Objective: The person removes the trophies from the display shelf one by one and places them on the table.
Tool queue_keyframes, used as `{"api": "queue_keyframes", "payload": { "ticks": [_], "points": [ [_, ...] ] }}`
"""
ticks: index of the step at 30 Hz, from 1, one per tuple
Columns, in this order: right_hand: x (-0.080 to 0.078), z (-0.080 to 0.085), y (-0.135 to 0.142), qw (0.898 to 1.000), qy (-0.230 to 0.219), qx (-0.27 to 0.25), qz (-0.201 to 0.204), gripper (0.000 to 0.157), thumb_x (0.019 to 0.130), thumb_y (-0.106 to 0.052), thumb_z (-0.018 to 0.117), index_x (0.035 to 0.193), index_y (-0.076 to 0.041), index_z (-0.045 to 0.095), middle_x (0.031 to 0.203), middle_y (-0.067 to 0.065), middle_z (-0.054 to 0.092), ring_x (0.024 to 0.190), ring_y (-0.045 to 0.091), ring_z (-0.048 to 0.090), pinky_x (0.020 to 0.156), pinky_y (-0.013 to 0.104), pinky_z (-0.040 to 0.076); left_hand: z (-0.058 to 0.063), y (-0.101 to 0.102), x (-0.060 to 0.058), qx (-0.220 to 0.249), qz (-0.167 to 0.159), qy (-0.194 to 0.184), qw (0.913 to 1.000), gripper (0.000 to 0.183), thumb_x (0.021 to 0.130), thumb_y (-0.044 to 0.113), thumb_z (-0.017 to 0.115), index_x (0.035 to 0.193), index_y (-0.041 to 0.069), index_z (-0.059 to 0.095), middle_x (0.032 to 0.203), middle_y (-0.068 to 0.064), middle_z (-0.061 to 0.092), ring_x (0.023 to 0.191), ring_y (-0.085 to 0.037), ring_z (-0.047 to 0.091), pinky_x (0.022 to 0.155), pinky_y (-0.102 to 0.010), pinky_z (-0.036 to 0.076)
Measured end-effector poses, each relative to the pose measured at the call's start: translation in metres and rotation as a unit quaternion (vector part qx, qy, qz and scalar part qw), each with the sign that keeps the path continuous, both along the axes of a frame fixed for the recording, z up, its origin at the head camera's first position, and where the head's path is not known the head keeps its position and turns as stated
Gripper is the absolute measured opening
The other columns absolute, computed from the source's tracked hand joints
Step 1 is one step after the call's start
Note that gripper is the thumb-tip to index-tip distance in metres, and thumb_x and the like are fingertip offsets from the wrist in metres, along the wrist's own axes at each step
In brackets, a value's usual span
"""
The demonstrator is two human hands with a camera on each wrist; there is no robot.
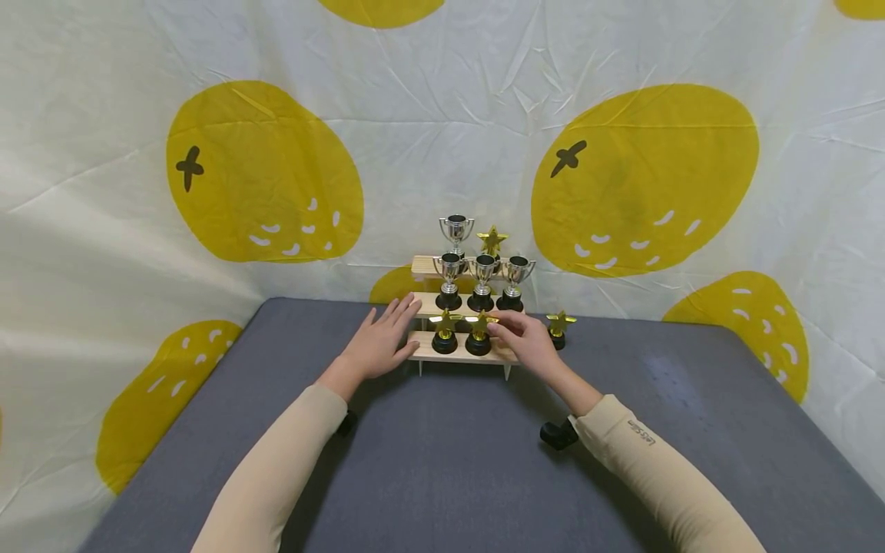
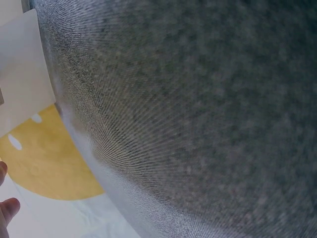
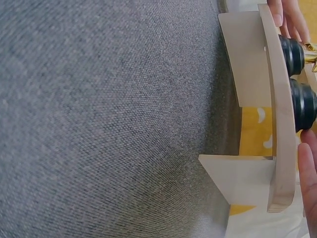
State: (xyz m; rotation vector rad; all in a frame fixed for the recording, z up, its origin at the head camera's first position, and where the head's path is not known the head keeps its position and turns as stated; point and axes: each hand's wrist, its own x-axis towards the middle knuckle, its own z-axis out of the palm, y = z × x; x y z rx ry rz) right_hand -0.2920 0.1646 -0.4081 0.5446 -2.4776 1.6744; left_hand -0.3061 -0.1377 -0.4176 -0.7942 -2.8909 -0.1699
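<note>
A three-step wooden shelf (image 1: 456,358) stands at the back of the table. My left hand (image 1: 376,342) rests against its left end with fingers outstretched. On the bottom step are two gold star trophies with black bases. My right hand (image 1: 527,342) pinches the right-hand star trophy (image 1: 478,344), its black base (image 3: 303,104) on the step in the right wrist view. Beside it stands the other star trophy (image 1: 445,343). The middle step holds three silver cup trophies (image 1: 484,270). Up on the top step are a silver cup (image 1: 456,229) and a star trophy (image 1: 492,240).
Another gold star trophy (image 1: 558,332) stands on the grey table (image 1: 442,461) right of the shelf, just behind my right hand. A white cloth (image 1: 442,153) with yellow fruit shapes hangs close behind the shelf.
</note>
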Motion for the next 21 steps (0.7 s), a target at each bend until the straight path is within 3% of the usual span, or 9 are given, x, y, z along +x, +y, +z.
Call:
{"api": "queue_keyframes", "payload": {
  "ticks": [21],
  "points": [
    [0.008, 0.008, 0.016, 1.0, -0.02, -0.024, -0.001, 0.033, 0.103, -0.009, 0.063, 0.131, 0.007, 0.065, 0.12, 0.026, 0.069, 0.107, 0.04, 0.069, 0.083, 0.042, 0.06, -0.001, 0.0, 0.001, 0.013, -0.01, 0.005, 0.9999, 0.077, 0.108, 0.044, 0.051, 0.167, 0.014, 0.012, 0.172, -0.008, 0.008, 0.154, -0.034, 0.02, 0.117, -0.066, 0.019]
  ]
}}
